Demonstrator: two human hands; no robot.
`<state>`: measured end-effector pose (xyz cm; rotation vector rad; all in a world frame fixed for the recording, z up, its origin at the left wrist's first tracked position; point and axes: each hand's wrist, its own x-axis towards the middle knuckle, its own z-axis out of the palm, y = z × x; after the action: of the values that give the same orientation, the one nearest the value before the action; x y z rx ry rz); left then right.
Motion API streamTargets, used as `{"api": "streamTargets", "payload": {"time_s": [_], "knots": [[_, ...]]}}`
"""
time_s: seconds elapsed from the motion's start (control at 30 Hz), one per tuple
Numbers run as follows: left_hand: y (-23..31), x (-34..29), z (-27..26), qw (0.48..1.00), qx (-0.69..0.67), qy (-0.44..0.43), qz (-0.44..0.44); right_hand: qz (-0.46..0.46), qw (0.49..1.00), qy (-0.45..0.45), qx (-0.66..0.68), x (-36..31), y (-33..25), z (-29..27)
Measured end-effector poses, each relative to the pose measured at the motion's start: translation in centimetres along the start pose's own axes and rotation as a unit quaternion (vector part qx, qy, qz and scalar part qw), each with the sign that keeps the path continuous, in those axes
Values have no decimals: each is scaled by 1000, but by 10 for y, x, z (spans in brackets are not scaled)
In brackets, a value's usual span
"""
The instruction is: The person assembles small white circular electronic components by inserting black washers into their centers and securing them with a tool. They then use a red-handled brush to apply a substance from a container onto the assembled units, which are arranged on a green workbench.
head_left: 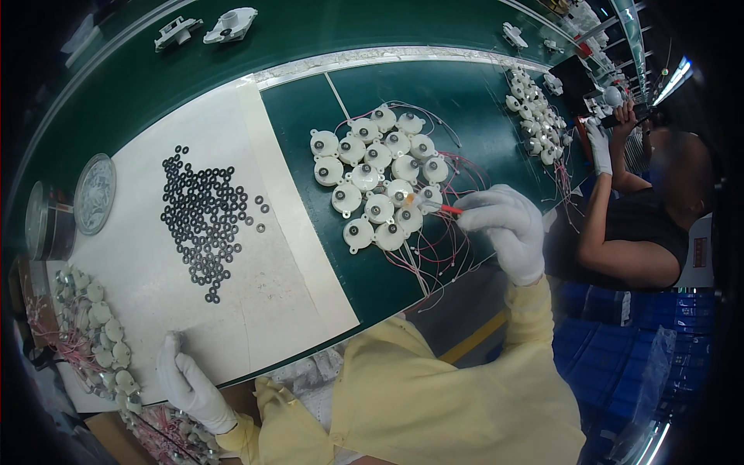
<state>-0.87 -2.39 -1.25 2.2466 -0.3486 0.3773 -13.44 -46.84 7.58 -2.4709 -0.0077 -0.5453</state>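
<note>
My right hand (508,229), in a white glove, is closed around a thin red-handled brush (451,209). Its pale tip reaches over the right side of a cluster of round white motors (377,156) with dark centre shafts. Pink and red wires (457,174) trail from them across the green tabletop. Near the table's front edge, my white-gloved left hand (190,387) rests with its fingers stretched out and nothing visible in them. Beyond that hand, many small black rings (203,217) lie spread on the white board (271,310).
A heap of wired white motors (101,325) sits at the left, near a round clear lid (96,194) and a jar (48,221). White moulded parts (231,25) stand at the back. On the right, a co-worker (635,225) sits beside more motors (535,116); blue crates (612,333) stand behind.
</note>
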Motion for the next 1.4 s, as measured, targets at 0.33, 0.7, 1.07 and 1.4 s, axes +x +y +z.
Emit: {"api": "streamTargets", "payload": {"time_s": [0.33, 0.7, 1.07, 1.4], "knots": [[1, 1, -1, 1000, 13, -4, 4, -5, 1000, 12, 23, 3, 1, 11], [2, 0, 0, 1000, 25, 4, 8, -12, 994, 24, 107, 7, -3, 26], [7, 2, 1, 999, 27, 9, 15, 18, 991, 30, 132, 4, 1, 37], [10, 4, 1, 999, 21, 3, 25, 36, 991, 45, 122, -1, -5, 26]]}}
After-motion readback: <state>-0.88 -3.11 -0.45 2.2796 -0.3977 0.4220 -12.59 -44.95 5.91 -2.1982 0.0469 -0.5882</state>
